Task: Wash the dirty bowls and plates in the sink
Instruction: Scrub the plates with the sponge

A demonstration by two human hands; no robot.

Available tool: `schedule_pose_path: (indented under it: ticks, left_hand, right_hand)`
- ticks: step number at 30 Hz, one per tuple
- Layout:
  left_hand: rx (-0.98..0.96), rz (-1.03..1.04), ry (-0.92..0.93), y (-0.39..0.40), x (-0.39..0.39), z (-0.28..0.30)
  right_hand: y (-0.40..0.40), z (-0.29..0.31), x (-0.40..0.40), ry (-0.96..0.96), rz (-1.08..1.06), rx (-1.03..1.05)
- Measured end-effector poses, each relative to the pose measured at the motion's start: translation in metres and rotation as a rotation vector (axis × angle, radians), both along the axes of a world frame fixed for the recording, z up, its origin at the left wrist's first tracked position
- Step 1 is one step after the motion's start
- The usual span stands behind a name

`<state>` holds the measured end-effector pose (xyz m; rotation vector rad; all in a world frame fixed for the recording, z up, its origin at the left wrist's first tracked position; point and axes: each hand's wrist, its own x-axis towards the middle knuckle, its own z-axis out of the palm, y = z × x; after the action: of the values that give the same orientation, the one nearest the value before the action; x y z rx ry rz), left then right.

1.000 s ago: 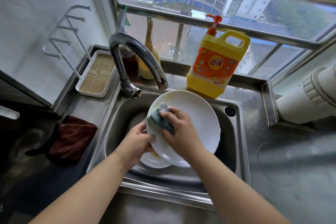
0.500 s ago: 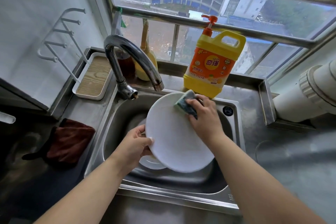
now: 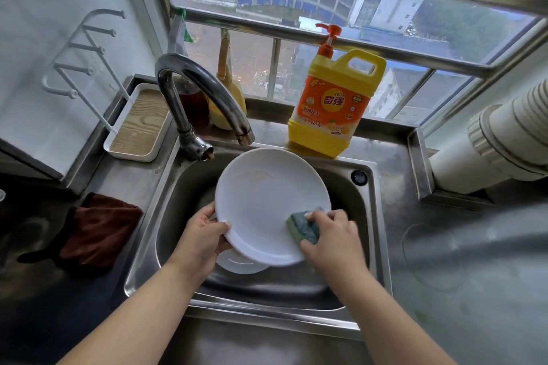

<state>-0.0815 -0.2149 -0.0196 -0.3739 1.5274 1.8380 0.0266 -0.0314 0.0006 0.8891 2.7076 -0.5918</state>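
yellow detergent bottle (image 3: 333, 104) on ledge, brown cloth (image 3: 99, 232), wooden tray (image 3: 139, 124)

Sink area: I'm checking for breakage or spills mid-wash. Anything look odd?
Nothing stands out. The left hand holds the white plate tilted over the sink while the right hand rubs a sponge on it. The plate looks whole, and the soap bottle stands upright.

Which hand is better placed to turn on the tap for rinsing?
Probably the left hand: it grips the round white plate on the side of the curved metal tap. The right hand holds the green sponge.
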Motion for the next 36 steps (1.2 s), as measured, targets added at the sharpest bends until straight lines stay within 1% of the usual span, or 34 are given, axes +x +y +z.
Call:
schedule_pose_path:
  ticks: [2,4,6,8,10,14,16,18,19,21,24,26,28,30,33,36]
  left_hand:
    - [0.0,0.049,0.02,0.004,-0.001,0.001]
    - [0.011,0.067,0.046,0.007,-0.001,0.003]
    - [0.017,0.065,0.067,0.007,-0.004,0.005]
    - [0.008,0.074,0.078,0.003,-0.009,0.007]
    - [-0.007,0.083,0.075,-0.002,-0.013,0.007]
    - [-0.032,0.033,0.063,-0.009,-0.016,0.01]
    - [-0.021,0.029,0.059,-0.007,-0.015,0.012]
    - [-0.003,0.043,0.066,-0.002,-0.014,0.013]
    - [-0.001,0.052,0.073,0.001,-0.012,0.014]
    - [0.002,0.078,0.086,0.009,-0.009,0.013]
    - [0.005,0.085,0.084,0.015,-0.004,0.011]
    - [-0.008,0.086,0.077,0.01,-0.005,0.01]
    - [-0.025,0.09,0.076,0.002,-0.01,0.009]
    - [-0.032,0.079,0.078,-0.003,-0.014,0.01]
    - [-0.026,0.025,0.072,-0.002,-0.014,0.013]
    - [-0.016,-0.039,0.069,0.004,-0.011,0.015]
  right_hand:
    - [-0.025,-0.002,-0.004,0.052,0.003,-0.128]
    - [-0.052,-0.001,-0.009,0.146,0.041,-0.225]
    - [-0.067,0.001,-0.009,0.217,0.106,-0.277]
    - [-0.062,0.002,-0.005,0.225,0.192,-0.283]
    - [-0.038,0.002,-0.001,0.189,0.266,-0.24]
    - [0.024,0.004,-0.011,0.099,0.351,-0.029]
    - [0.042,0.006,-0.02,0.107,0.32,0.053]
    - [0.041,0.007,-0.024,0.127,0.233,0.11]
    - [0.031,0.007,-0.023,0.119,0.176,0.105]
    - [-0.002,0.005,-0.019,0.132,0.118,-0.007]
    - [-0.058,0.004,-0.008,0.215,0.213,-0.192]
    - [-0.061,0.003,-0.005,0.246,0.267,-0.216]
    - [-0.038,0.002,-0.006,0.206,0.339,-0.181]
    - [-0.005,0.0,-0.008,0.137,0.379,-0.073]
    - [0.037,0.001,-0.022,0.086,0.308,0.087]
    - [0.044,0.002,-0.048,0.17,0.186,0.107]
